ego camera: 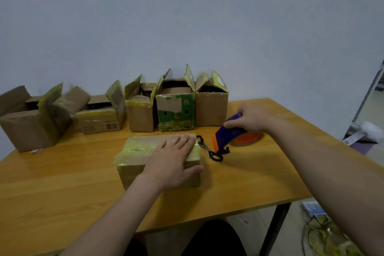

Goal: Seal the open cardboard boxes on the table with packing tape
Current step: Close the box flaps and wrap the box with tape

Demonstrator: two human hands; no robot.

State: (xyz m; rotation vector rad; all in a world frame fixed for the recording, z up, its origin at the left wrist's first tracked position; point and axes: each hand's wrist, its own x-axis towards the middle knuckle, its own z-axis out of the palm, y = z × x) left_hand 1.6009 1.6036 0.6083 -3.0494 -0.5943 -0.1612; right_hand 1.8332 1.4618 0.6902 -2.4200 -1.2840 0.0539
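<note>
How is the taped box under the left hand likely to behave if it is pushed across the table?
The taped box looks lower than it is wide, so it would probably slide, not tip. Glossy tape covers its top, so a hand may slip on it. The left hand lies flat on it without denting it, which suggests stiff walls.

Taped box [136, 151] lies before five open boxes [141, 117].

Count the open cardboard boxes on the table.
5, all in the back row: large box far left, low box, plain box, green-printed box, rightmost box. None looks hidden.
</note>
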